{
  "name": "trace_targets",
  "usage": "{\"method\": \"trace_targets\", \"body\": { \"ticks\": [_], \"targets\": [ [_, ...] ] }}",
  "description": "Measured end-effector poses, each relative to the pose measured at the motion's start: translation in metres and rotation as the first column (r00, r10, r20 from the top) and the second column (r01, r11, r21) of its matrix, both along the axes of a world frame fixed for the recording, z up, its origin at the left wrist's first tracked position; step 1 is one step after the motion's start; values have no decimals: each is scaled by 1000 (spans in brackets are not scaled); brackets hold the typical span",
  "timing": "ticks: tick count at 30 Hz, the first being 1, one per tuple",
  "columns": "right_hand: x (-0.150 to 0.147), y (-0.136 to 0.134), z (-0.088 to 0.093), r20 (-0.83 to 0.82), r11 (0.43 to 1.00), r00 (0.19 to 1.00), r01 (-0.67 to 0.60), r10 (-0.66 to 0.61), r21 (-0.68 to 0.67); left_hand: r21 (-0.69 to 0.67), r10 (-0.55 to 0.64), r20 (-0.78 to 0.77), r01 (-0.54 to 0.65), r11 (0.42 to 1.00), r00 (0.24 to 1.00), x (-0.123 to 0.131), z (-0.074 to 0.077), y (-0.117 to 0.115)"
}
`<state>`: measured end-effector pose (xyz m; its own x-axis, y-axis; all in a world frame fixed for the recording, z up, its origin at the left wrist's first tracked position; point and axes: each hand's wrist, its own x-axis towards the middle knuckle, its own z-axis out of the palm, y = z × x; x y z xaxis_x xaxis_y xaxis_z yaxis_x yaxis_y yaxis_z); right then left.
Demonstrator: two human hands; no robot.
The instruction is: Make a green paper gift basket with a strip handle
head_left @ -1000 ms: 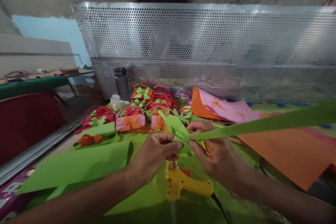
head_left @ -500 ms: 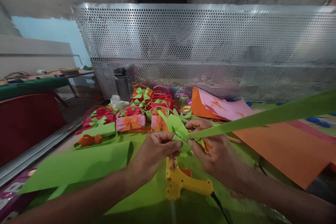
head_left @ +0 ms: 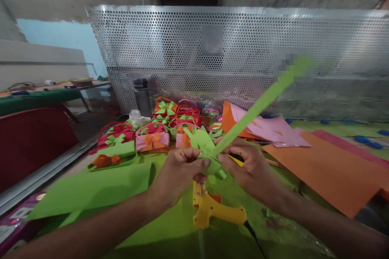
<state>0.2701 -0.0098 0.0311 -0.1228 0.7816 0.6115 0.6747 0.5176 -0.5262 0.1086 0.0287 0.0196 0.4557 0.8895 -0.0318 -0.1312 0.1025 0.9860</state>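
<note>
Since a second ago, the green paper strip (head_left: 258, 103) has swung from lying almost level out to our right to slanting steeply up toward the perforated metal panel (head_left: 170, 48), its far end blurred. Both hands sit nearly where they were. Our left hand (head_left: 179, 174) is closed, thumb and fingers pinching the folded green piece (head_left: 209, 158) that the strip runs into. Our right hand (head_left: 247, 168) is closed too, pinching the strip at its lower end, with a yellow tool (head_left: 235, 160) partly hidden under its fingers. The paper is held just above the table, right over the glue gun (head_left: 212, 210), which has not shifted.

We count one strip, one folded piece, one glue gun and one dark bottle (head_left: 142, 97) by the panel. One large orange sheet (head_left: 328, 170) lies to the right and one large green sheet (head_left: 91, 188) to the left. Behind the hands stands a cluster of small paper baskets (head_left: 152, 139) with bows, too crowded to count exactly
</note>
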Motion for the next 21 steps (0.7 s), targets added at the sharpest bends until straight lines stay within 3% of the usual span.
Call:
{"method": "trace_targets", "body": {
  "ticks": [6,13,21],
  "targets": [
    [5,7,1,-64,996,994,-90,89,1,50,56,-16,-55,997,998,-1,4,-1],
    [1,5,-2,-145,993,984,-113,106,-39,136,22,-87,-10,991,996,-3,8,-2],
    [-3,-1,-3,-169,997,984,-64,54,-54,187,91,-132,-65,980,987,-3,9,-2]
  ]
}}
